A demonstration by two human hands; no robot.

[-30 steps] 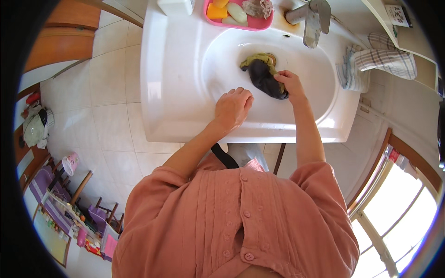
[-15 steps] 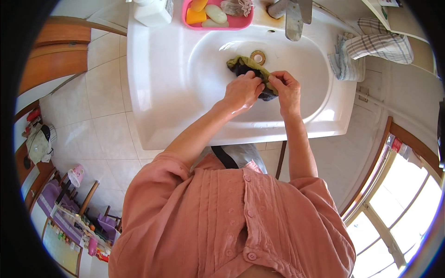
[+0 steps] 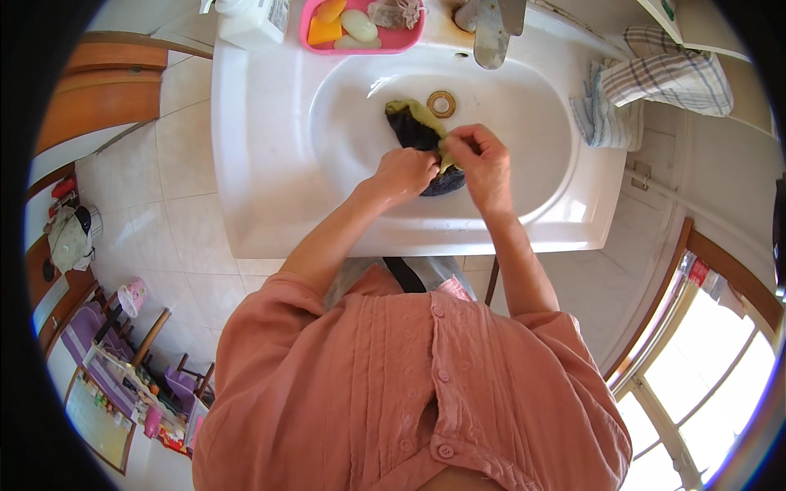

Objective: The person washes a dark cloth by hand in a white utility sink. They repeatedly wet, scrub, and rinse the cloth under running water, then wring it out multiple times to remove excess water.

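Observation:
A crumpled black and olive-green cloth (image 3: pixel 407 129) lies in the white sink basin (image 3: pixel 524 131), just near-left of the brass-rimmed drain (image 3: pixel 441 104). My left hand (image 3: pixel 403 173) is closed on the near part of the cloth, its fingertips partly hidden in the folds. From the right side my right hand (image 3: pixel 485 164) pinches the olive edge between thumb and fingers. A dark, fuzzy-looking part of the cloth shows below and between my hands. Its exact kind cannot be made out.
Beyond the basin is a metal tap (image 3: pixel 492 42). A pink tray (image 3: pixel 360 51) with soap bars stands at the far left rim, beside a white pump bottle (image 3: pixel 255 26). Striped and checked towels (image 3: pixel 667 80) hang at the right. A wooden-framed window (image 3: pixel 696 327) is at lower right.
The view has shifted slightly. The cloth is more stretched out, showing more of its black side. My left hand has slid nearer to me along it; my right hand keeps pinching the olive edge.

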